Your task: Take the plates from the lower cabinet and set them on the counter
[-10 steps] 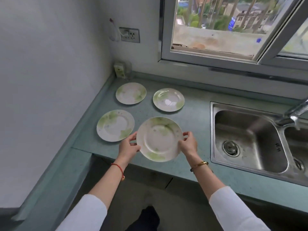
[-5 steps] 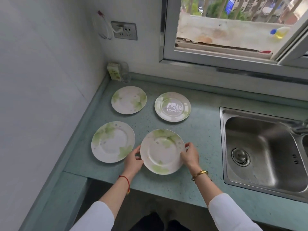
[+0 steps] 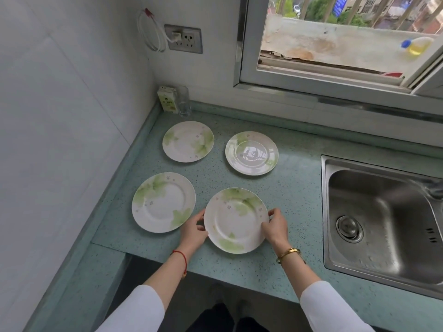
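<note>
A round white ceramic plate with a green leaf pattern (image 3: 236, 220) is held flat at the front of the speckled teal counter (image 3: 294, 188), near its edge. Its left rim is pinched by the left hand (image 3: 193, 230) and its right rim by the right hand (image 3: 275, 227), the fingers of both curled round the rim. Whether the plate is fully set down cannot be told. Three matching plates are laid apart on the counter: a second plate (image 3: 163, 202) just left of the held one, a third plate (image 3: 188, 141) and a fourth plate (image 3: 251, 153) further back. A stainless steel sink (image 3: 383, 224) is set in the counter to the right.
</note>
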The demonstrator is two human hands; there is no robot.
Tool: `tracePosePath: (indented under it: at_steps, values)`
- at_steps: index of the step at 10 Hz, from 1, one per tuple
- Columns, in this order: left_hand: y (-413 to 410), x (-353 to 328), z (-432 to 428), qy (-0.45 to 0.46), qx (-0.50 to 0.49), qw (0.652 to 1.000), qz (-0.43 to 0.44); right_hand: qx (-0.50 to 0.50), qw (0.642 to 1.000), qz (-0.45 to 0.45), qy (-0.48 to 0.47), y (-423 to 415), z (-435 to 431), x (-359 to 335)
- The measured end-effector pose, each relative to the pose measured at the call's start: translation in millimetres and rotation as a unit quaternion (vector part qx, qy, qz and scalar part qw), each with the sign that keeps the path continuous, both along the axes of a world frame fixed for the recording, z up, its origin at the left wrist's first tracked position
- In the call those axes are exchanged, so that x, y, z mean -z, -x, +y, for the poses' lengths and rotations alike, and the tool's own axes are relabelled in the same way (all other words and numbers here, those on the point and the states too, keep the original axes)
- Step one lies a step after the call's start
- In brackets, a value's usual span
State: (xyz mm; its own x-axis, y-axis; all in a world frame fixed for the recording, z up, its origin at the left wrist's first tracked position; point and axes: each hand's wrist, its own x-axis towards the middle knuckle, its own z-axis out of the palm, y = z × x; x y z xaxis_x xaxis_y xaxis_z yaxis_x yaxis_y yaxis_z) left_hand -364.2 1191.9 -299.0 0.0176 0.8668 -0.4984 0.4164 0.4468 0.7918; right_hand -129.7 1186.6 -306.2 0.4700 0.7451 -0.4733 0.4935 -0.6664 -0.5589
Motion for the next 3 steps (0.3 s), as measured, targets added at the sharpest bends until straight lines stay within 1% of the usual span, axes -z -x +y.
tracePosePath:
  at_steps: [2, 3]
  values:
    - [3.4, 1.6, 4.2, 0.016, 0.020, 1.000, 0.002, -0.008, 1.000, 0.002, 0.003, 0.5, -0.1, -2.8]
    - [2.5, -1.2, 6.0, 0.005, 0.000, 1.000, 0.014, -0.010, 1.000, -0.024, 0.001, -0.5, 1.9, -6.0]
